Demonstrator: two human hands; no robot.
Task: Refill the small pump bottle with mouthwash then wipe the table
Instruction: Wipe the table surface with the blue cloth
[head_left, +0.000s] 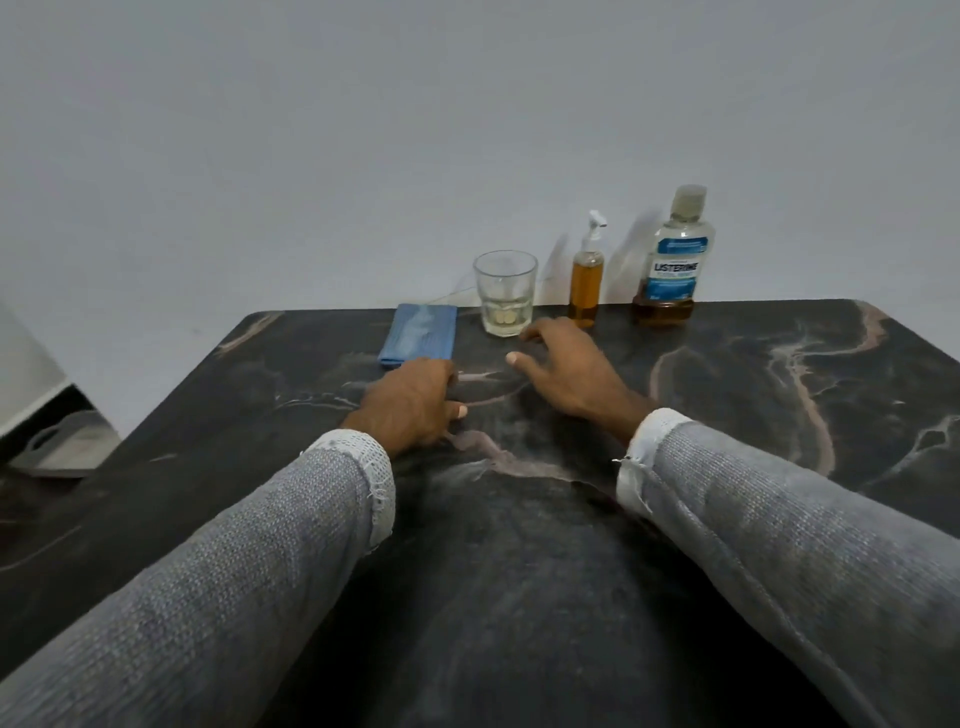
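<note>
1. Our left hand (410, 402) and right hand (569, 369) rest mid-frame on the table (519, 597), fingers loosely curled, gripping nothing.
2. Blue cloth (420, 335) lies folded, just past the left hand; wipe not begun, we judge.
3. Upper centre, at the far edge: glass (505, 293), pump bottle (587, 275) w/ pump on, approx. half full.
4. Mouthwash bottle (675, 260) upper right, capped, nearly empty. Refill either done or not started; can't tell.

Marble-look table (727, 415), seemingly matt; clear glass tumbler (505, 291).
</note>
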